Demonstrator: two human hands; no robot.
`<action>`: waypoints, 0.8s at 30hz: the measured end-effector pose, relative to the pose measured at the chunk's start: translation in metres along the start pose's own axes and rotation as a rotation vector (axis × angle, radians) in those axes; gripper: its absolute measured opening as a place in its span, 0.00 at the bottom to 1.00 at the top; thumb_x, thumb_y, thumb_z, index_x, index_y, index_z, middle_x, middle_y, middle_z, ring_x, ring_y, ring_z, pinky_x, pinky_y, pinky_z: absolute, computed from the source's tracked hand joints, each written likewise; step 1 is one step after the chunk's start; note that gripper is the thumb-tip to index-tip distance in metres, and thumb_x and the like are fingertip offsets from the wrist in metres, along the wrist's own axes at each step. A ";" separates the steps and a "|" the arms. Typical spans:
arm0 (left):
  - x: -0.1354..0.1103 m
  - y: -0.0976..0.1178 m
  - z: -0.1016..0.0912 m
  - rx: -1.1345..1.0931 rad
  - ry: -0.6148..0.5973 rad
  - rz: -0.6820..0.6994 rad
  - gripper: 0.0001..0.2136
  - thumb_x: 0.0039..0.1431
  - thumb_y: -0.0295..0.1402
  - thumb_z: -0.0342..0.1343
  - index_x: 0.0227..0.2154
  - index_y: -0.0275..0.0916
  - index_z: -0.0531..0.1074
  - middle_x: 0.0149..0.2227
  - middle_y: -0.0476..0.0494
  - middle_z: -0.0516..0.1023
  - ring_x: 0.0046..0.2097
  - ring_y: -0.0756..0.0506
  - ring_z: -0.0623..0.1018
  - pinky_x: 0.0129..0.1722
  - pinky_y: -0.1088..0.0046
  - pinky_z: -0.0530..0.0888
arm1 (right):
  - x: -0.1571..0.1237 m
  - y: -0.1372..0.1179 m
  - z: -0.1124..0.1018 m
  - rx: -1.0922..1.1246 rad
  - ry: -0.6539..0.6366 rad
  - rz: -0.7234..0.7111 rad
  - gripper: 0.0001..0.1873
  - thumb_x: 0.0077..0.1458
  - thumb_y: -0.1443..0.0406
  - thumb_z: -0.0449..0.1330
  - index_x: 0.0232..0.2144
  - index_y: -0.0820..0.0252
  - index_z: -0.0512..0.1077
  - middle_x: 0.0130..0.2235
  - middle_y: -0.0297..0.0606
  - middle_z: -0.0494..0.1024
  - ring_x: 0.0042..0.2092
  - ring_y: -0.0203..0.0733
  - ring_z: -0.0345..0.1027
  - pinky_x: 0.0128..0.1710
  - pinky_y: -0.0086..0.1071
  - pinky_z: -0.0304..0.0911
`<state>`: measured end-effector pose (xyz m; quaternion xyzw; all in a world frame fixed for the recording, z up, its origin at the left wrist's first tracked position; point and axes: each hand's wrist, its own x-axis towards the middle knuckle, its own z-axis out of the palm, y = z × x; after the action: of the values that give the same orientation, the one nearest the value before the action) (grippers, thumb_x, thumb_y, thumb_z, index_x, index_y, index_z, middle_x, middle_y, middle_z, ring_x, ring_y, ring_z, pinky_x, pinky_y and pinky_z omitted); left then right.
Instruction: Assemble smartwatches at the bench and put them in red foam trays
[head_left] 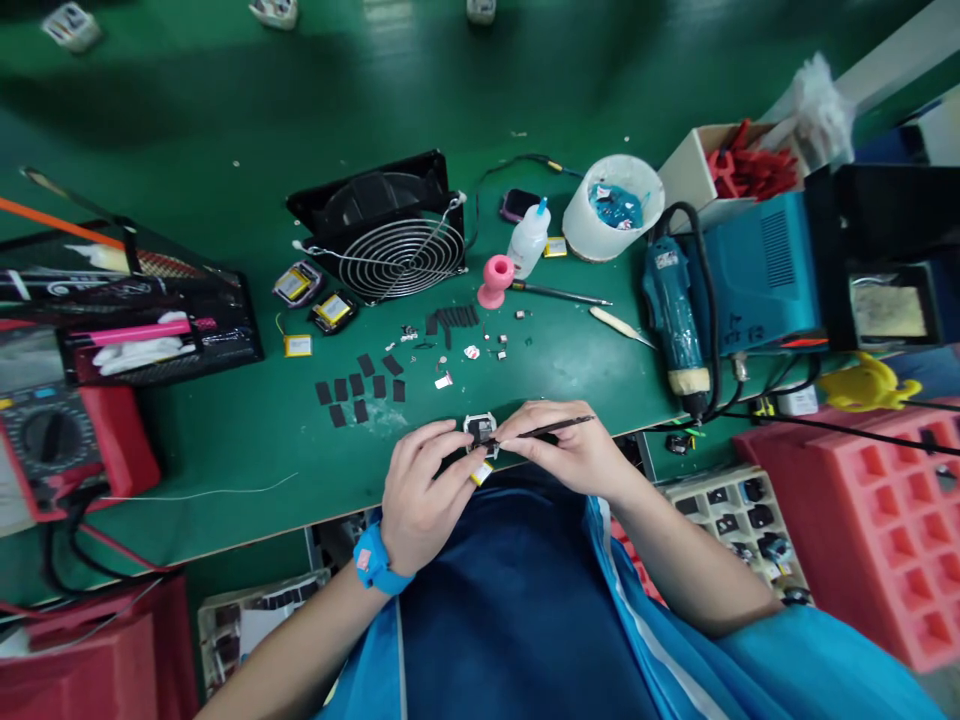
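Note:
My left hand (pixel 427 490), with a blue band on its wrist, steadies a small silver-framed watch case (pixel 480 428) at the table's front edge. Its fingers are closed at the case's left side. A small yellow-and-silver battery (pixel 481 473) sticks out below the case, by the left fingertips. Between the thumb and fingers of my right hand (pixel 562 450) are slim dark tweezers (pixel 559 425), their tip at the inside of the case. The fingertips partly cover the case, so the exact contact is hidden. Black rectangular pads (pixel 360 388) lie in loose rows to the upper left.
A fan (pixel 401 240) stands behind, beside a pink holder (pixel 495 280), a white bottle (pixel 529 238) and a white tub (pixel 611 205). On the right are an electric screwdriver (pixel 679 320) and a blue soldering station (pixel 765 270). A multimeter (pixel 60 440) sits left.

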<state>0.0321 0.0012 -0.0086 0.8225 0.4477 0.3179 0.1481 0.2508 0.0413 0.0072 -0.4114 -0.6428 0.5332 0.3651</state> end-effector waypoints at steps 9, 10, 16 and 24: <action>0.004 0.000 -0.008 -0.012 -0.107 -0.005 0.10 0.65 0.22 0.59 0.47 0.40 0.76 0.46 0.42 0.82 0.57 0.37 0.76 0.53 0.57 0.75 | 0.000 0.001 -0.004 0.016 0.008 0.008 0.07 0.64 0.64 0.64 0.37 0.59 0.81 0.36 0.41 0.84 0.37 0.41 0.79 0.40 0.35 0.73; 0.003 -0.001 -0.008 -0.016 -0.113 0.003 0.11 0.65 0.22 0.59 0.48 0.39 0.76 0.47 0.42 0.82 0.57 0.38 0.76 0.53 0.57 0.75 | 0.000 0.002 -0.004 0.026 0.026 0.014 0.06 0.64 0.64 0.64 0.36 0.59 0.81 0.35 0.40 0.84 0.37 0.41 0.79 0.39 0.34 0.73; 0.001 -0.003 -0.008 -0.018 -0.124 0.043 0.13 0.64 0.20 0.58 0.49 0.37 0.75 0.48 0.42 0.82 0.56 0.39 0.77 0.54 0.59 0.73 | -0.001 0.009 0.000 0.117 0.174 0.051 0.04 0.61 0.65 0.66 0.34 0.57 0.81 0.33 0.37 0.83 0.35 0.40 0.77 0.37 0.34 0.72; 0.006 0.000 -0.013 -0.009 -0.169 0.007 0.10 0.66 0.22 0.56 0.48 0.38 0.75 0.49 0.42 0.82 0.56 0.39 0.76 0.54 0.60 0.73 | 0.000 0.005 -0.004 0.198 0.236 0.201 0.12 0.61 0.55 0.65 0.33 0.58 0.76 0.29 0.35 0.81 0.29 0.39 0.76 0.32 0.33 0.71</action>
<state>0.0259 0.0061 0.0036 0.8473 0.4293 0.2499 0.1880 0.2548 0.0430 0.0032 -0.4953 -0.4956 0.5755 0.4217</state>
